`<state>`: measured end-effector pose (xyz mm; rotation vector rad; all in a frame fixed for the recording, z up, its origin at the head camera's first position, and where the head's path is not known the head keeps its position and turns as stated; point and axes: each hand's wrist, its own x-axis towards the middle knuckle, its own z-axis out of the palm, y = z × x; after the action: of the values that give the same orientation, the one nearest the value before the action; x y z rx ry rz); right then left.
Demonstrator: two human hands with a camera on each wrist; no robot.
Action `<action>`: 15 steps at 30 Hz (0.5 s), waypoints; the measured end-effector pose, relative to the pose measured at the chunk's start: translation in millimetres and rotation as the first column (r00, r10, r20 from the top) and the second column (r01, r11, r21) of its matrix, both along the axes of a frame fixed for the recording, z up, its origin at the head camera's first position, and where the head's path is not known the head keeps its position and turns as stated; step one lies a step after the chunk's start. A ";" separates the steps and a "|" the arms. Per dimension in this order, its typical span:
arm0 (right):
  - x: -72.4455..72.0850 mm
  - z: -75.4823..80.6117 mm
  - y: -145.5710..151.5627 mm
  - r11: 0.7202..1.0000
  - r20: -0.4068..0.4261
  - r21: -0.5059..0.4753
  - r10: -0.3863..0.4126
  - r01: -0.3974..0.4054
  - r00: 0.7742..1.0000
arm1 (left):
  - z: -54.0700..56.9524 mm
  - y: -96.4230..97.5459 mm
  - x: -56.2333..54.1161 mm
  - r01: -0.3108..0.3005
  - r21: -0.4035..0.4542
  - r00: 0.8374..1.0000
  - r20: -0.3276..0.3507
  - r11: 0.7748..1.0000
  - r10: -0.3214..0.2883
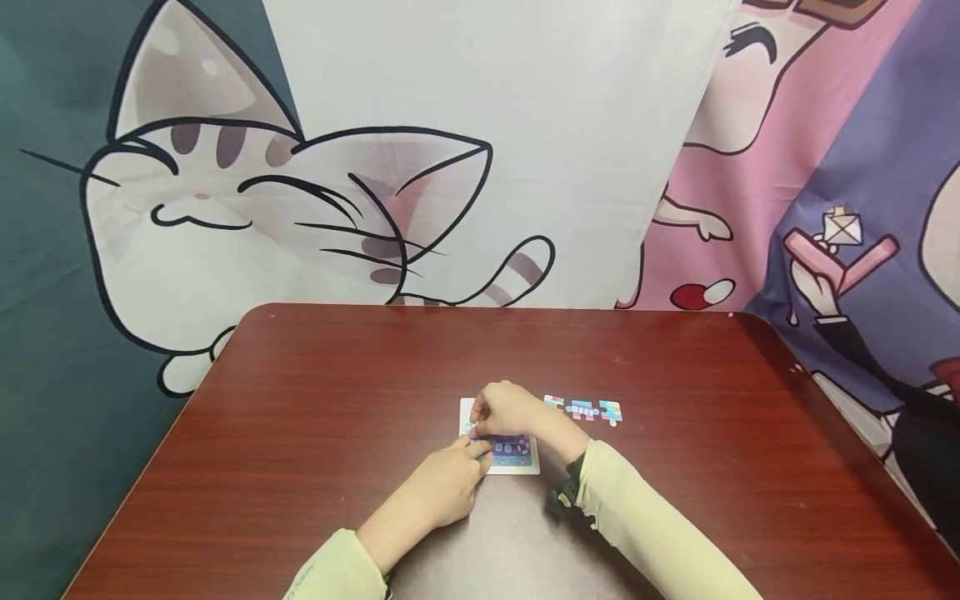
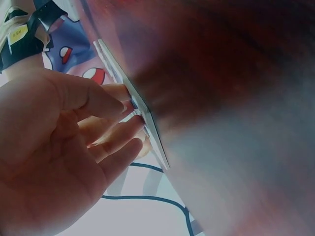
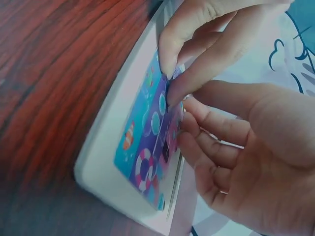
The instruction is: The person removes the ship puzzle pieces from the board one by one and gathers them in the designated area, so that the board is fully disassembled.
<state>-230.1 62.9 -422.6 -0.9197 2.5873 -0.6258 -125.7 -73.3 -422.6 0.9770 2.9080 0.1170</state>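
My left hand (image 1: 448,483) rests nearly straight fingers on the puzzle board (image 1: 535,457). Over the board's far-left part, my right hand (image 1: 508,408) bends its fingers narrowly; whether they pinch anything, I cannot tell. Loose pieces (image 1: 582,409) lie right of the board, a cat-printed cloth (image 1: 202,258) beyond it.

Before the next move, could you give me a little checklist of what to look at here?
1. Puzzle board lying on the table: ok.
2. Left hand touching the board, perhaps steadying it: ok, its fingertips rest on the printed picture.
3. Right hand at the work: ok, its fingers are over the board's left part.
4. Piece under the right fingers properly seated: cannot tell, the hands hide that spot.
5. All pieces on the board: not ok, loose pieces lie on the table to its right.
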 end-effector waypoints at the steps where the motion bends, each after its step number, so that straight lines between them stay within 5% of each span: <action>1: -0.5 1.0 -1.1 1.000 -0.004 0.011 0.001 -0.001 1.000 | 0.7 0.0 0.0 0.002 -0.006 1.000 -0.001 1.000 -0.002; 7: -7.4 2.7 -2.1 0.998 0.015 0.059 0.033 -0.034 0.999 | 2.5 -1.3 0.0 0.008 -0.013 1.000 -0.001 1.000 -0.008; 15: -7.6 -4.7 6.9 0.994 0.015 -0.031 0.103 -0.102 0.995 | -0.1 -3.7 0.3 0.020 -0.005 1.000 0.001 1.000 -0.020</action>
<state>-237.7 69.7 -427.3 -1.0454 2.5041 -0.6430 -125.4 -77.0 -422.7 1.0052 2.8950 0.1083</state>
